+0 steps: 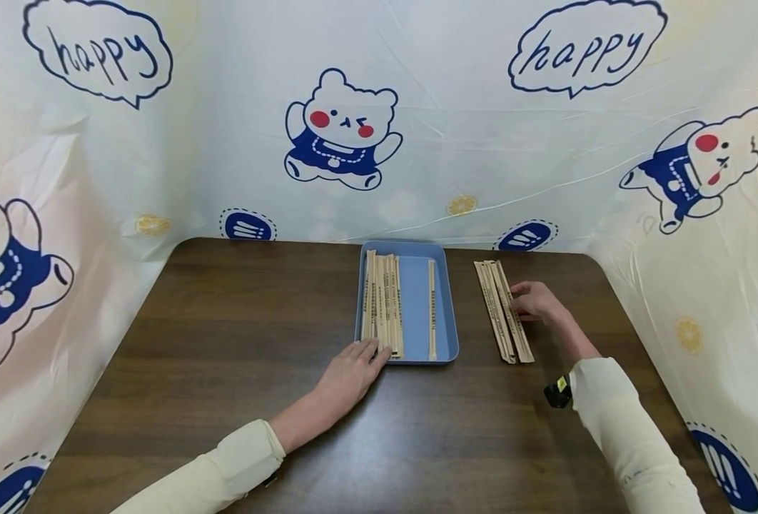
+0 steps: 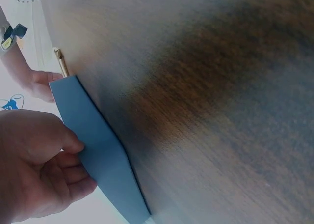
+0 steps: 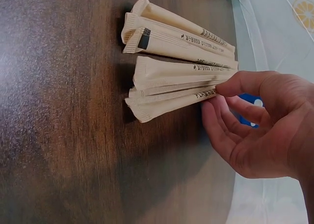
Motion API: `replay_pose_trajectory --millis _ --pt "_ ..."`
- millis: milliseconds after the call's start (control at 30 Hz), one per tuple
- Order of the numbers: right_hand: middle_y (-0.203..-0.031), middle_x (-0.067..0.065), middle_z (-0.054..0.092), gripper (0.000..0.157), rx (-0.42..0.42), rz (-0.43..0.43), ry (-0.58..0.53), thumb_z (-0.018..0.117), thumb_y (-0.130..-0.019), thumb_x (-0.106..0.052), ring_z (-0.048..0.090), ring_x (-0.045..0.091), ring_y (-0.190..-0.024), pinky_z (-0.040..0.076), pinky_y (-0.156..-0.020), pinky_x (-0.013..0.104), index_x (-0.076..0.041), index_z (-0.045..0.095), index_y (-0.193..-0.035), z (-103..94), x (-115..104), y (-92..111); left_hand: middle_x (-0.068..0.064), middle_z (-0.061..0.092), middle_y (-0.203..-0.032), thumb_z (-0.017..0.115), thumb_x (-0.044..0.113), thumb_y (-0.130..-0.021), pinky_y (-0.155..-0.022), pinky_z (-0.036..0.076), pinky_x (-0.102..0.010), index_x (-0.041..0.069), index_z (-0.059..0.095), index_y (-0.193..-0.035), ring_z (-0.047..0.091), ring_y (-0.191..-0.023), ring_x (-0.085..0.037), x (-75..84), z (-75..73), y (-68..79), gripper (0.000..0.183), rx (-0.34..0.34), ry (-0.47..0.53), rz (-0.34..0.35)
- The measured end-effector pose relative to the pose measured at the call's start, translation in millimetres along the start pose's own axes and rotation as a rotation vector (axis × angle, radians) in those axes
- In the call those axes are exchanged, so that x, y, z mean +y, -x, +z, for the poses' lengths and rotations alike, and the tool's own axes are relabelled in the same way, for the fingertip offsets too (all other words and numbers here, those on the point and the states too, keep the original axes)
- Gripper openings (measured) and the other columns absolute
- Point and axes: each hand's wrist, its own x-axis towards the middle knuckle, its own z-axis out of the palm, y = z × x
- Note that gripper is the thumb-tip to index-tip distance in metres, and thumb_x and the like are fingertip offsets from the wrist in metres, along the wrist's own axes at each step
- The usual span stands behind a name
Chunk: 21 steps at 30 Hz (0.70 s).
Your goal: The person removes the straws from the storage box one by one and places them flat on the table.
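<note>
My left hand [image 1: 348, 375] rests at the near left corner of a blue tray [image 1: 417, 314], thumb and fingertips touching its rim. In the left wrist view, the fingers bend loosely against the tray's outer wall [image 2: 98, 135]. Inside the tray, a row of paper-wrapped chopsticks [image 1: 382, 303] fills the left side, and a single wrapped pair [image 1: 432, 310] lies apart at the right. To the tray's right, my right hand [image 1: 536, 303] pinches the outermost of several wrapped chopsticks [image 1: 499, 310] between thumb and fingers; the right wrist view shows this packet [image 3: 167, 103] close up.
A dark wooden table [image 1: 244, 321] carries everything. A printed curtain [image 1: 443, 143] with bear drawings hangs behind it and along both sides. The tray lies near the table's back edge. A small black device [image 1: 557, 392] sits at the right wrist.
</note>
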Motion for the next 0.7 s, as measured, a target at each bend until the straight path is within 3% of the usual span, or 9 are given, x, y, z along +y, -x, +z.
replay_pose_trajectory --millis 267,467,700 --pt "-0.100 0.017 0.061 0.051 0.028 -0.006 -0.005 0.057 -0.094 -0.001 0.062 0.023 -0.088 0.059 -0.079 0.038 0.012 0.040 -0.141 -0.7 2.2 2.2 -0.019 0.056 -0.138 0.067 0.001 -0.094 -0.105 0.045 -0.039 0.009 0.056 -0.142 0.055 -0.126 -0.030 -0.1 1.3 0.4 0.050 0.010 -0.006 0.000" --pt "-0.119 0.031 0.057 0.047 0.056 -0.043 -0.022 0.054 -0.101 -0.008 0.062 0.036 -0.103 0.058 -0.085 0.041 0.012 0.041 -0.141 2.0 -8.4 10.1 -0.019 0.056 -0.138 0.068 0.000 -0.093 -0.105 0.045 -0.039 0.009 0.056 -0.141 0.056 -0.125 -0.030 -0.5 2.8 0.6 0.051 0.023 -0.003 0.003" --pt "-0.130 0.036 0.052 0.051 -0.072 -0.056 -0.227 0.052 -0.102 -0.007 0.066 0.035 -0.105 0.056 -0.088 0.043 0.010 0.037 -0.147 25.4 -38.1 19.1 -0.019 0.057 -0.137 0.070 0.002 -0.092 -0.104 0.046 -0.039 0.008 0.056 -0.141 0.056 -0.125 -0.030 -0.2 2.4 1.7 0.051 0.047 -0.012 0.001"
